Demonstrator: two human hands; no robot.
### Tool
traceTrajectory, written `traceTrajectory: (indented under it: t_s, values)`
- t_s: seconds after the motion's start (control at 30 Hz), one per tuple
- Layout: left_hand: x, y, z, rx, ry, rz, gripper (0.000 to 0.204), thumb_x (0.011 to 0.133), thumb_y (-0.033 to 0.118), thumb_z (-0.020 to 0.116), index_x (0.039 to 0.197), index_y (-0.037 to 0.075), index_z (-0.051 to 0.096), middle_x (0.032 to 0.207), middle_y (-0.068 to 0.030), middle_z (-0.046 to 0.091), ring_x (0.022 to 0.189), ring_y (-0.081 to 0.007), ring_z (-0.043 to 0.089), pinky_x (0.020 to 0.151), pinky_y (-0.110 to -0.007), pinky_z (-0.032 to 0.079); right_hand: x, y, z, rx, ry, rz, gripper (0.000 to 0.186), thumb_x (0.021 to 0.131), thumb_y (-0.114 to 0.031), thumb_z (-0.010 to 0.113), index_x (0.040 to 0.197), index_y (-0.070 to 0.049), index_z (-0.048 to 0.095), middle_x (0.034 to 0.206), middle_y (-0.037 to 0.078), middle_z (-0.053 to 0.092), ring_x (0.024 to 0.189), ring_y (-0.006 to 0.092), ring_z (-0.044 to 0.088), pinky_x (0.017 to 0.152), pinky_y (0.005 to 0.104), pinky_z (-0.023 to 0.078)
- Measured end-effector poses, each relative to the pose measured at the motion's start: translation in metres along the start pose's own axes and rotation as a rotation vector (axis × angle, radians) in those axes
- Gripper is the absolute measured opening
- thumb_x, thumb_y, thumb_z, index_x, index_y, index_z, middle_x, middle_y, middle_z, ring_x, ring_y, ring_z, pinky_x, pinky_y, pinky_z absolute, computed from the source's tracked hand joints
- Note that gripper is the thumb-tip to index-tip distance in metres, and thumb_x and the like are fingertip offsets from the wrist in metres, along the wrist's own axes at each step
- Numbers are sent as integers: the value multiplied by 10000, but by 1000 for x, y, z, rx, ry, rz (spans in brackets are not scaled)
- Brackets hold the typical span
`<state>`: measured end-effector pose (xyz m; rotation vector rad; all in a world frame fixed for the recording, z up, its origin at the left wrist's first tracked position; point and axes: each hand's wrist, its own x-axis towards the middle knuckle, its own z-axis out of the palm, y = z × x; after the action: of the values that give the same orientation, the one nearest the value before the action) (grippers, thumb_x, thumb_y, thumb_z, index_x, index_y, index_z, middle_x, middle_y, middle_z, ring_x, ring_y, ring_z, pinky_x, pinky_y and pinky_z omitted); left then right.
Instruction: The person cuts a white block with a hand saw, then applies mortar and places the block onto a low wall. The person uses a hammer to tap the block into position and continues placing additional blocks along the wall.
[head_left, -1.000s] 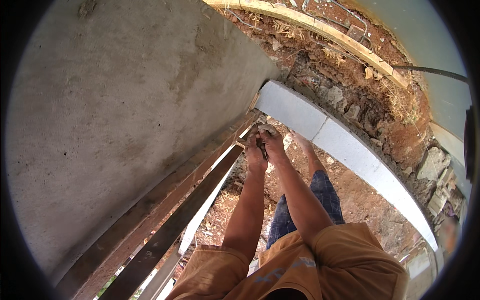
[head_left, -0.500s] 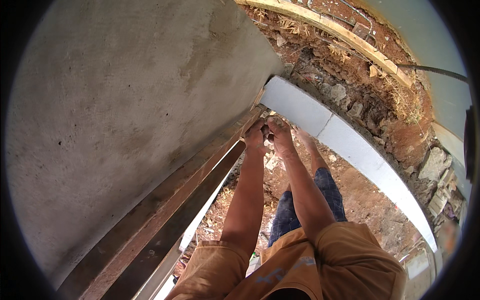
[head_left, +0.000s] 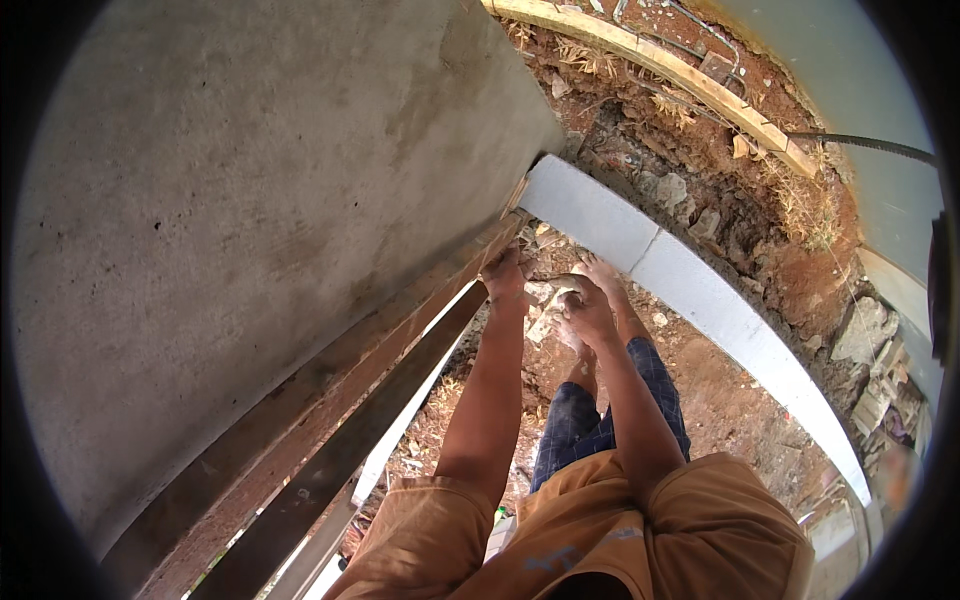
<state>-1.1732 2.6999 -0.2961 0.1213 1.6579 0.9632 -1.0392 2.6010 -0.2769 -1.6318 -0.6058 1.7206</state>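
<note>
My left hand (head_left: 505, 270) is at the upper end of a long brown wooden beam (head_left: 400, 340), close under the grey wall panel (head_left: 280, 180). Its fingers curl in against the beam's edge, and what they hold, if anything, is hidden. To its right and nearer to me, my right hand (head_left: 590, 312) is curled, with something small, pale and greyish at its fingertips that I cannot make out. The two hands are apart. Beyond them runs a flat whitish-grey ledge (head_left: 690, 265), and neither hand touches it.
A dark strip of timber (head_left: 370, 430) runs alongside the beam at lower left. Below my hands are my bare feet, reddish soil (head_left: 740, 390) and rubble. Past the ledge are broken stones (head_left: 672, 192), a yellowish wooden batten (head_left: 660, 65), a dark ribbed rod (head_left: 870, 142) and murky water (head_left: 870, 60).
My right hand has drawn away from my left hand, to the right and toward me. My left hand has stayed near the beam's end, with only a slight shift.
</note>
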Motion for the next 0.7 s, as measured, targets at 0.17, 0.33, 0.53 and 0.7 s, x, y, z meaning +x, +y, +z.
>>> traceTrajectory:
  t_s: [0.17,0.33,0.53,0.7]
  values:
    - [-16,-5,-4,-228,-9,-159,64,1002,197,620,961,149,608,760,16,502,622,-151,488,734,-369,507,27,-42,-26,-1099,501,-725,396,793,-146,747,1177,-101,660,1047,47,633,1002,253,573,868,406,434]
    - [-25,8,-17,-477,-168,-270,76,1009,201,606,964,147,634,764,23,535,631,-144,503,715,-341,502,61,-64,-42,-1332,424,-1006,246,797,-160,619,1035,-155,680,984,-20,592,943,172,554,832,383,422]
    - [-29,10,-41,-482,-180,-268,101,1040,182,552,1070,125,629,783,22,575,680,-132,561,708,-332,523,66,-47,-47,-1255,393,-1093,187,764,-165,648,947,-132,671,956,-14,599,942,172,559,805,367,434]
    - [-47,13,-42,-311,-116,-235,286,1036,210,552,1304,111,556,1138,-46,612,1006,-176,590,909,-382,463,62,-66,-36,-1128,405,-780,141,843,-156,639,955,-73,657,937,64,659,917,253,637,769,407,488]
